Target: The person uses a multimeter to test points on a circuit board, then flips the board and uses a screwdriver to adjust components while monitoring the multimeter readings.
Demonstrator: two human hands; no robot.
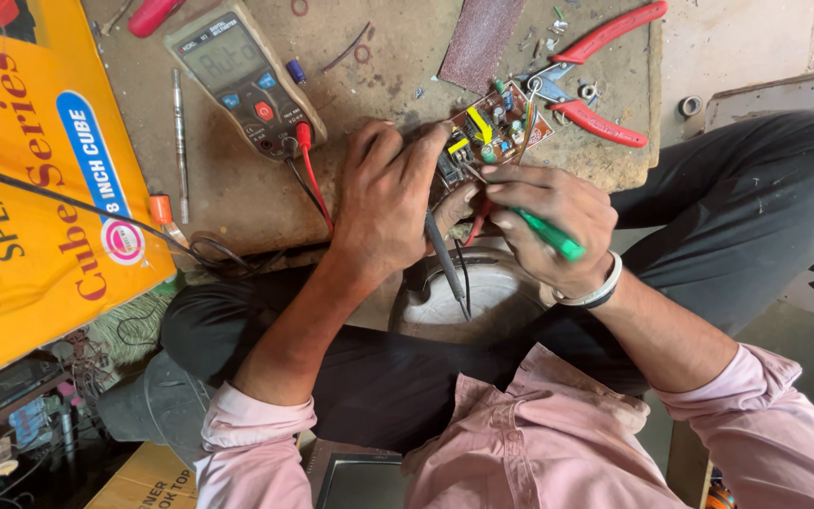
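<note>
Two hands meet at the far edge of the tabletop point(266, 188), both yours, forearms coming up from pink rolled sleeves and angling inward. Your left hand point(383, 203) lies knuckles up, wrist straight, fingers curled forward and pinching the near edge of the small brown circuit board point(496, 127); a dark grey probe point(445, 254) runs under that hand, but whether it is gripped I cannot tell. Your right hand point(553, 221), with a white bangle on the wrist, is bent inward at the wrist, fingers closed around a green-handled tool point(548, 236) whose tip points at the board. Thumbs nearly touch between the hands.

Board sits tilted at the tabletop's edge, just in front of both hands, with yellow and green parts on it. Red-handled pliers point(600, 85) lie just beyond it, touching its far corner. Multimeter point(242, 80) lies to the left, near your left hand, with a red lead point(313, 179) running from it under that hand. Yellow cardboard box point(30, 188) stands far left, well apart. Sandpaper strip point(478, 42) lies beyond the board.
</note>
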